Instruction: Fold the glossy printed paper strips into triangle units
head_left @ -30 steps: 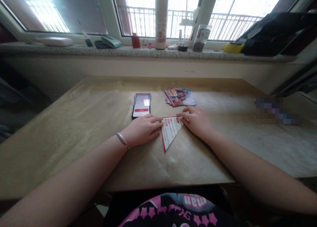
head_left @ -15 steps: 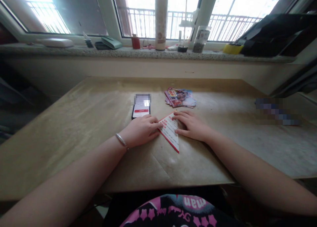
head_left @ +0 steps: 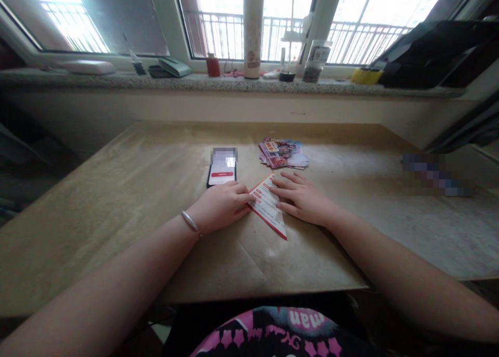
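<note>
Red-edged paper triangle (head_left: 267, 205) lies flat on the wooden board (head_left: 117, 216), between both hands, its point toward the person. Left hand (head_left: 220, 207), with a metal bangle (head_left: 189, 221) at the wrist: fingers pressed together, tips at the triangle's left edge, no pinch. Right hand (head_left: 302, 198): fingers slightly spread, tips at or just over the right edge, no pinch. Phone (head_left: 221, 167) lies just beyond the left hand. Progress: one sheet is in triangle form; a pile of colourful leaflets (head_left: 283, 154) remains beyond it, near the right hand.
</note>
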Demonstrator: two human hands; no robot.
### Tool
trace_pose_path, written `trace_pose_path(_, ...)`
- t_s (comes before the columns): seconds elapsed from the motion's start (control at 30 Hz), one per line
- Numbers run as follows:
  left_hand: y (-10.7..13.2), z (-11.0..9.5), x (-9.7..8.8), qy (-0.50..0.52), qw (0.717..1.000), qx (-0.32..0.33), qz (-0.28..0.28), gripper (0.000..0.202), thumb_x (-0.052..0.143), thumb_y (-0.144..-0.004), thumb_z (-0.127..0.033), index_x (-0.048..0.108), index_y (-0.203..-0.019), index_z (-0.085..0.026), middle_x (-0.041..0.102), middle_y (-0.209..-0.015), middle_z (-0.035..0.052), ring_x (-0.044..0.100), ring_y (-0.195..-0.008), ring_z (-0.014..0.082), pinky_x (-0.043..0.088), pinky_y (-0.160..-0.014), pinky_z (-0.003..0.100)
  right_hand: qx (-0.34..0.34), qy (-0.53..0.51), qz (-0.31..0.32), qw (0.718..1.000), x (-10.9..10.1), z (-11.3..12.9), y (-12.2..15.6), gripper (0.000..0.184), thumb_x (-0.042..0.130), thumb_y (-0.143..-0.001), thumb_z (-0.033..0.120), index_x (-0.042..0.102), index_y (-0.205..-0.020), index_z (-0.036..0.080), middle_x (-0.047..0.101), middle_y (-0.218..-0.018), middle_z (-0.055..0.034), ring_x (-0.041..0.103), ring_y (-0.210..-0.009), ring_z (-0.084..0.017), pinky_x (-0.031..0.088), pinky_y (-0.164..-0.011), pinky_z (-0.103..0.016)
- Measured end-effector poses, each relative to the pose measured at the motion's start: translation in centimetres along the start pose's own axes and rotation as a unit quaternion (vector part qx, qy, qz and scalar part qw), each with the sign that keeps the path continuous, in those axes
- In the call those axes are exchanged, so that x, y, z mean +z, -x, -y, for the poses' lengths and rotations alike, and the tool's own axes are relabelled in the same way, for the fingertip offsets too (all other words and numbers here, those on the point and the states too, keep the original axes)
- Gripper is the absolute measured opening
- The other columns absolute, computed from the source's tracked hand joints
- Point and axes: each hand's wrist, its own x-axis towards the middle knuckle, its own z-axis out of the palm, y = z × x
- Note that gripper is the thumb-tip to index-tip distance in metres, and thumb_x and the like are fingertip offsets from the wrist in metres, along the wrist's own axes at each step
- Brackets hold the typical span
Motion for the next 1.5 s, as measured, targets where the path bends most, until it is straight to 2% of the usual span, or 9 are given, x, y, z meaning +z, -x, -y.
trace_pose_path(0.17, -0.1, 0.1, 0.3, 0.003, 1.0, -0.011, -0.015, 0.029, 0.05, -0.095, -0.033, 0.062, -0.119, -0.021, 0.066, -0.104, 0.0057, 0.06, -0.092, 0.0199, 0.051, -0.078, 0.032, 0.022, 0.008, 0.025, 0.999, -0.4, 1.4, 0.2, 0.088, 0.062, -0.077, 0.064, 0.045, -0.144, 0.01, 0.038, -0.152, -0.0172, 0.026, -0.143, -0.039, 0.025, -0.116, -0.054)
trace_pose_path(0.37, -0.4, 0.1, 0.7, -0.011, 1.0, -0.006, -0.022, 0.024, 0.05, -0.095, -0.031, 0.066, -0.111, -0.021, 0.066, -0.101, 0.0061, 0.06, -0.09, 0.0192, 0.051, -0.076, 0.031, 0.017, -0.004, 0.043, 0.999, 0.0, 1.6, 0.0, 0.093, 0.06, -0.077, 0.064, 0.036, -0.149, 0.011, 0.029, -0.156, -0.0181, 0.022, -0.145, -0.037, 0.022, -0.118, -0.052)
trace_pose_path(0.47, -0.5, 0.1, 0.9, 0.013, 0.999, 0.006, -0.038, 0.023, 0.051, -0.095, -0.029, 0.067, -0.109, -0.02, 0.067, -0.109, 0.0065, 0.06, -0.096, 0.0191, 0.051, -0.085, 0.032, 0.022, -0.016, 0.057, 0.998, 0.2, 1.3, 0.0, 0.096, 0.063, -0.076, 0.064, 0.032, -0.15, 0.012, 0.025, -0.157, -0.0183, 0.02, -0.145, -0.039, 0.022, -0.117, -0.054)
trace_pose_path(0.57, -0.5, 0.2, 0.8, 0.049, 0.998, 0.022, -0.035, 0.023, 0.054, -0.093, -0.029, 0.066, -0.109, -0.018, 0.067, -0.114, 0.0068, 0.059, -0.102, 0.02, 0.049, -0.092, 0.034, 0.027, -0.022, 0.053, 0.998, 0.2, 0.8, 0.0, 0.085, 0.061, -0.08, 0.06, 0.036, -0.149, 0.017, 0.027, -0.157, -0.0164, 0.021, -0.145, -0.039, 0.023, -0.116, -0.055)
trace_pose_path(0.83, -0.3, 0.5, 0.6, 0.035, 0.999, 0.029, -0.028, 0.025, 0.055, -0.092, -0.03, 0.065, -0.114, -0.02, 0.066, -0.103, 0.0066, 0.059, -0.096, 0.0208, 0.05, -0.085, 0.033, -0.025, -0.051, 0.022, 0.998, 0.0, 0.1, 0.1, 0.049, 0.054, -0.091, 0.04, 0.054, -0.137, 0.023, 0.049, -0.144, -0.0098, 0.035, -0.137, -0.031, 0.032, -0.113, -0.05)
trace_pose_path(0.9, -0.3, 0.5, 0.5, 0.03, 0.999, 0.035, -0.017, 0.028, 0.056, -0.092, -0.031, 0.064, -0.116, -0.02, 0.065, -0.105, 0.0071, 0.059, -0.096, 0.0213, 0.05, -0.085, 0.034, -0.025, -0.047, 0.017, 0.998, -0.1, 0.4, 0.2, 0.05, 0.054, -0.09, 0.041, 0.055, -0.136, 0.021, 0.05, -0.143, -0.0111, 0.037, -0.136, -0.031, 0.033, -0.112, -0.049)
trace_pose_path(1.1, -0.4, 0.4, 0.0, 0.037, 0.998, 0.042, -0.002, 0.035, 0.06, -0.089, -0.035, 0.062, -0.12, -0.02, 0.064, -0.109, 0.008, 0.06, -0.097, 0.0214, 0.049, -0.086, 0.033, -0.009, -0.022, 0.019, 1.0, -0.8, 1.6, 0.2, 0.076, 0.066, -0.075, 0.056, 0.053, -0.138, 0.015, 0.049, -0.143, -0.0152, 0.04, -0.131, -0.035, 0.036, -0.109, -0.051)
trace_pose_path(1.27, -0.4, 0.4, 0.4, 0.031, 0.998, 0.049, -0.014, 0.038, 0.058, -0.091, -0.035, 0.06, -0.125, -0.019, 0.064, -0.111, 0.0088, 0.059, -0.098, 0.0218, 0.049, -0.086, 0.034, -0.022, -0.002, 0.01, 1.0, -1.2, 2.0, 0.2, 0.063, 0.061, -0.079, 0.047, 0.058, -0.133, 0.014, 0.055, -0.136, -0.0143, 0.046, -0.125, -0.033, 0.039, -0.106, -0.048)
trace_pose_path(1.5, -0.2, 0.4, 0.2, 0.052, 0.998, 0.034, -0.018, 0.043, 0.058, -0.09, -0.035, 0.054, -0.13, -0.02, 0.062, -0.117, 0.0094, 0.06, -0.101, 0.0226, 0.05, -0.087, 0.035, -0.043, 0.005, -0.001, 0.999, -1.8, 2.2, 0.3, 0.038, 0.057, -0.083, 0.038, 0.068, -0.113, 0.018, 0.066, -0.104, -0.0103, 0.057, -0.098, -0.026, 0.045, -0.088, -0.041)
